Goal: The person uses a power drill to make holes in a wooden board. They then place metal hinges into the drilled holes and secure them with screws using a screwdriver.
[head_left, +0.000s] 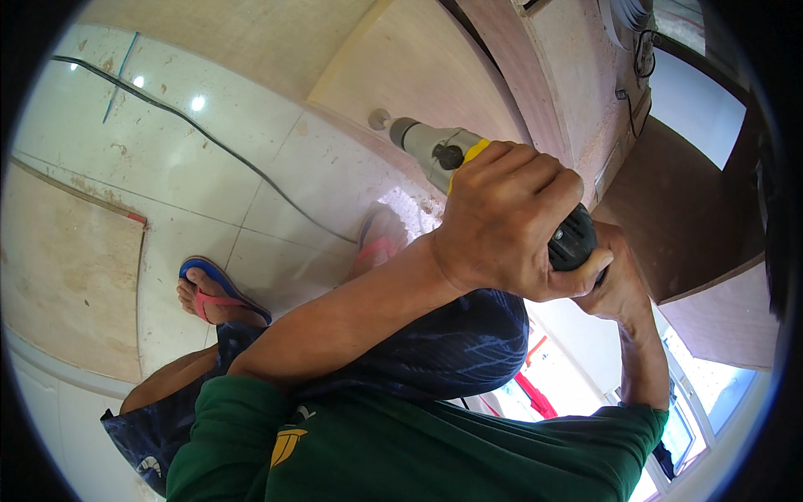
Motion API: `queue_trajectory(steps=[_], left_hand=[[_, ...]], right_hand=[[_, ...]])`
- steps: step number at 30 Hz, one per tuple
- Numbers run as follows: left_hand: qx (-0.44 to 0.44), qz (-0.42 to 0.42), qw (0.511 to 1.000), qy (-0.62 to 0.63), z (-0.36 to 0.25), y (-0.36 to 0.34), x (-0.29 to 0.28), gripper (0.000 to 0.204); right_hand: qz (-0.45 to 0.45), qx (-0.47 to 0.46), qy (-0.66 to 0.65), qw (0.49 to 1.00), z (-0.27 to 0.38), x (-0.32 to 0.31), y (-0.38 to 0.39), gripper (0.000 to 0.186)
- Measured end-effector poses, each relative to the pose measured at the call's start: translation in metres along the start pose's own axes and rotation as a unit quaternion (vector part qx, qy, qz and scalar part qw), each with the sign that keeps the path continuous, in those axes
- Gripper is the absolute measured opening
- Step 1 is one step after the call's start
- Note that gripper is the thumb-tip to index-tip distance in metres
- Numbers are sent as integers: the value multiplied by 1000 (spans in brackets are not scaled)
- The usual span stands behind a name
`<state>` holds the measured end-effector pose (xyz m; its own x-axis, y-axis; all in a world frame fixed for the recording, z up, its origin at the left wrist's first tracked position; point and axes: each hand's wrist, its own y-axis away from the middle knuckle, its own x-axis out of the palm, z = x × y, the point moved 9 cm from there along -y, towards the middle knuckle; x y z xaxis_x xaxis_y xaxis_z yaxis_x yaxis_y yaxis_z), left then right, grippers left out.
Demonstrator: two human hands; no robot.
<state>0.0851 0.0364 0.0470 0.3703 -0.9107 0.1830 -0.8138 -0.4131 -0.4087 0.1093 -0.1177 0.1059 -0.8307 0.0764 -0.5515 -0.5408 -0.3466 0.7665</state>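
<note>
My left hand (510, 217) is wrapped over the body of a power drill (431, 151) with a grey front, yellow housing and black back end. My right hand (611, 276) grips the drill lower down at the back, partly hidden behind my left hand. The drill's front end reaches a light plywood panel (385, 58) at a pale round spot (379, 119); I cannot make out whether the bit is inside the wood. Below the drill, my bare feet in flip-flops are on the white tiled floor (167, 201), one partly blurred by glare.
A black cable (201, 125) crosses the tiles. A plywood board (71, 268) with a dark edge lies at the left. To the right stand a curved brown wooden structure (686, 209) and loose cords (637, 109) along a plywood face. Bright glass and frames show at the lower right.
</note>
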Motion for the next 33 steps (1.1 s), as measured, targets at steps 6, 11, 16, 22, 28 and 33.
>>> queue_trajectory(steps=[6, 11, 16, 22, 28, 33], left_hand=[[-2, 6, 1000, -9, 1, 0, 6, 50], [-2, 4, 1000, -9, 1, 1, 8, 50], [3, -16, 1000, -15, 0, 3, 11, 53], [2, -21, 1000, -11, 0, 6, 13, 54], [11, -21, 1000, -6, -1, 10, 12, 52], [10, -20, 1000, -7, -3, 10, 8, 51]], right_hand=[[-3, 18, -2, 1000, -8, -2, 0, 37], [-3, 12, -10, 1000, -9, -2, 0, 37], [-1, 17, -15, 1000, -11, -1, 0, 38], [-14, 7, -17, 1000, -14, 2, 4, 36], [-14, 4, -3, 1000, -10, 2, 4, 35], [-10, 12, -3, 1000, -7, 4, 5, 36]])
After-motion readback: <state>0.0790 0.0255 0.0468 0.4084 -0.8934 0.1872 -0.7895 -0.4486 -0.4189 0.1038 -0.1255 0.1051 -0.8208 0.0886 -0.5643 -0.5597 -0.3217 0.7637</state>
